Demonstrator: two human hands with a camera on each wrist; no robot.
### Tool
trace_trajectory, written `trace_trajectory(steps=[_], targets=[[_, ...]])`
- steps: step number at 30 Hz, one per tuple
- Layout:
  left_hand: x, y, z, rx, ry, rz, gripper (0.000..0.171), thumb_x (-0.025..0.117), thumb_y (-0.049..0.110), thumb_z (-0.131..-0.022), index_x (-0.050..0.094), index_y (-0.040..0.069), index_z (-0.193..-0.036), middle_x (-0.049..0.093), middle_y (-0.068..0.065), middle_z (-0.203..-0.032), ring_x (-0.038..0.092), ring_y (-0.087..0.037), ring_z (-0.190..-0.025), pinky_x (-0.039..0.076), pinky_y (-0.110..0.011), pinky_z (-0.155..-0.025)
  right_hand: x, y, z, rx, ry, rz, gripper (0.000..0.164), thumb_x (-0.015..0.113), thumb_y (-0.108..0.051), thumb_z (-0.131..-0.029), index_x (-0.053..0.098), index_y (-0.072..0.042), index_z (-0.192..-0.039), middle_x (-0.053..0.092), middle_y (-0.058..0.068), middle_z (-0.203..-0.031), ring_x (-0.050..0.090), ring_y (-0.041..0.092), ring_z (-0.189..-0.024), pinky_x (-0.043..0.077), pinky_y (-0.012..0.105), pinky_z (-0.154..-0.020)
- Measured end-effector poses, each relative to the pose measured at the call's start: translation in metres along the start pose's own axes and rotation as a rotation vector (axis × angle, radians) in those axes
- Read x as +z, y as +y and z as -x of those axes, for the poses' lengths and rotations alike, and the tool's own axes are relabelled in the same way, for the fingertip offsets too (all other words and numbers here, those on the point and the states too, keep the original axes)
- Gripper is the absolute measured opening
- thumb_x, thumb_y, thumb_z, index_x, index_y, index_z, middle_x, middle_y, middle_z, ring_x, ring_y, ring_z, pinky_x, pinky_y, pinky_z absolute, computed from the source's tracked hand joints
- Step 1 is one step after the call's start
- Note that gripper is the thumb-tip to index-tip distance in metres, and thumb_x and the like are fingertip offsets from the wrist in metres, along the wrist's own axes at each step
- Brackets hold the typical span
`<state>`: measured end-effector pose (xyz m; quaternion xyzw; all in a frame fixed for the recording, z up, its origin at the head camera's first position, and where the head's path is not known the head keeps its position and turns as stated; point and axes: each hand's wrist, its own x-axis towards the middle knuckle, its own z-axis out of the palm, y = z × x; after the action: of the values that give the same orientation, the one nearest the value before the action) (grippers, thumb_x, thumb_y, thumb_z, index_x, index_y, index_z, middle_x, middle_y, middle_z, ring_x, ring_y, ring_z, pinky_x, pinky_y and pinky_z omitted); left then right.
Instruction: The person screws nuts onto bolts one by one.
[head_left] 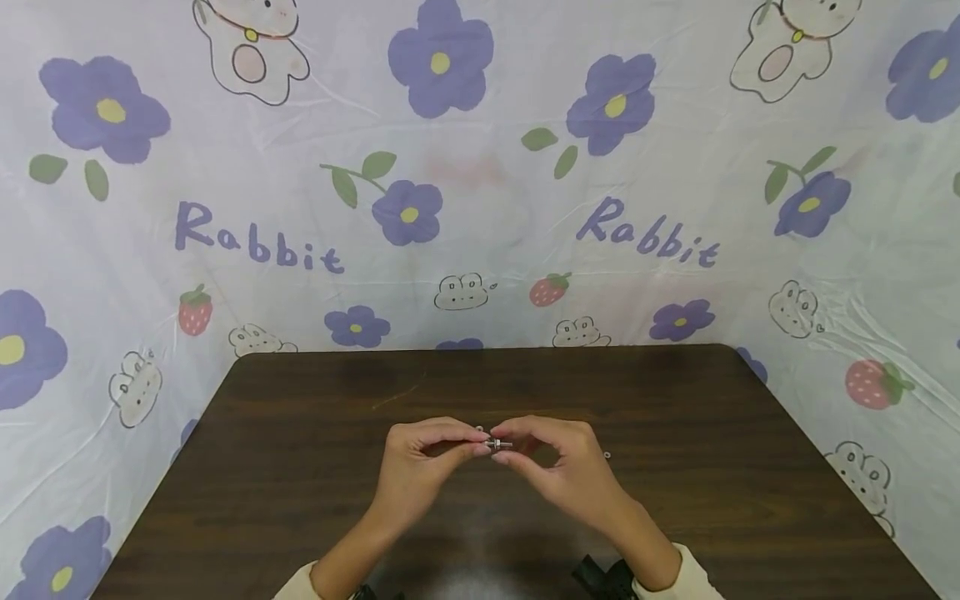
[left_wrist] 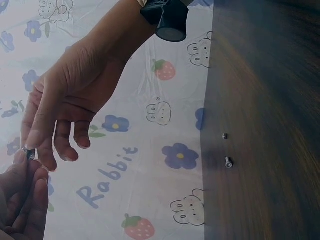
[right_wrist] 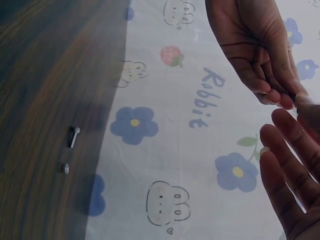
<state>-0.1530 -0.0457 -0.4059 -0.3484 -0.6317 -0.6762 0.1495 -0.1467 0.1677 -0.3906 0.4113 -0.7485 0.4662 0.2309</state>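
A small metal bolt (head_left: 507, 445) lies level between my two hands, its thin shank pointing right. Thumb and index finger of my left hand (head_left: 416, 458) pinch its left end. The fingertips of my right hand (head_left: 576, 462) close from above and below around a nut (head_left: 497, 444) on the bolt. In the left wrist view the bolt (left_wrist: 31, 153) shows as a dark bit between both hands' fingertips. My right hand's other fingers hang loosely bent there. The right wrist view mostly hides the bolt behind fingers.
On the dark wooden table (head_left: 315, 392) lie a loose screw (left_wrist: 229, 162) and a loose nut (left_wrist: 225, 136), beyond my hands. The head view shows the nut (head_left: 607, 455) right of my right hand. A patterned curtain (head_left: 495, 208) hangs behind the table. A black wrist camera (head_left: 603, 577) sits at my right wrist.
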Motion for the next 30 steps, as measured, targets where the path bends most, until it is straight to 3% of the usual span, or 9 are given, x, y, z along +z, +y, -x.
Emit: trace_trajectory(steps=[10, 17, 20, 25, 30], targets=[[-0.0011, -0.0003, -0.0011, 0.014, -0.001, 0.009, 0.012, 0.076, -0.008, -0.084, 0.078, -0.003, -0.095, 0.076, -0.014, -0.092, 0.075, -0.025, -0.086, 0.062, -0.041, -0.074, 0.0005, -0.0006, -0.0014, -0.028, 0.008, 0.011, 0.021, 0.077, 0.003, -0.087, 0.076, -0.010, -0.103, 0.076, 0.001, -0.094, 0.071, 0.009, -0.078, 0.057, 0.020, -0.068], [-0.0012, -0.0001, -0.0014, 0.002, 0.006, -0.009, 0.012, 0.077, -0.007, -0.085, 0.079, -0.001, -0.094, 0.077, -0.012, -0.092, 0.075, -0.025, -0.084, 0.062, -0.040, -0.074, -0.0006, 0.0002, -0.0013, 0.029, -0.005, 0.005, 0.018, 0.070, 0.002, -0.094, 0.077, -0.012, -0.101, 0.076, -0.001, -0.095, 0.073, 0.012, -0.082, 0.059, 0.024, -0.072], [-0.0016, 0.0003, -0.0021, 0.003, 0.011, -0.035, 0.011, 0.077, -0.006, -0.085, 0.079, 0.000, -0.094, 0.077, -0.010, -0.091, 0.075, -0.024, -0.084, 0.062, -0.039, -0.074, -0.0008, -0.0003, -0.0016, 0.032, 0.005, 0.004, 0.019, 0.073, 0.001, -0.091, 0.076, -0.010, -0.106, 0.077, 0.000, -0.097, 0.073, 0.011, -0.081, 0.060, 0.026, -0.070], [-0.0031, 0.0005, -0.0023, 0.001, 0.026, -0.072, 0.012, 0.078, -0.004, -0.085, 0.080, 0.002, -0.094, 0.077, -0.008, -0.091, 0.075, -0.023, -0.083, 0.062, -0.037, -0.073, 0.0004, 0.0007, -0.0022, -0.063, 0.041, 0.002, 0.030, 0.080, 0.007, -0.082, 0.075, -0.007, -0.107, 0.077, 0.004, -0.095, 0.071, 0.008, -0.075, 0.059, 0.023, -0.066], [-0.0038, 0.0009, -0.0017, 0.001, 0.025, -0.078, 0.012, 0.079, -0.004, -0.084, 0.080, 0.003, -0.094, 0.077, -0.007, -0.091, 0.074, -0.022, -0.082, 0.062, -0.035, -0.073, 0.0009, 0.0007, -0.0028, -0.084, 0.042, 0.004, 0.028, 0.080, 0.007, -0.082, 0.076, -0.008, -0.106, 0.076, 0.003, -0.094, 0.069, 0.007, -0.074, 0.057, 0.020, -0.065]])
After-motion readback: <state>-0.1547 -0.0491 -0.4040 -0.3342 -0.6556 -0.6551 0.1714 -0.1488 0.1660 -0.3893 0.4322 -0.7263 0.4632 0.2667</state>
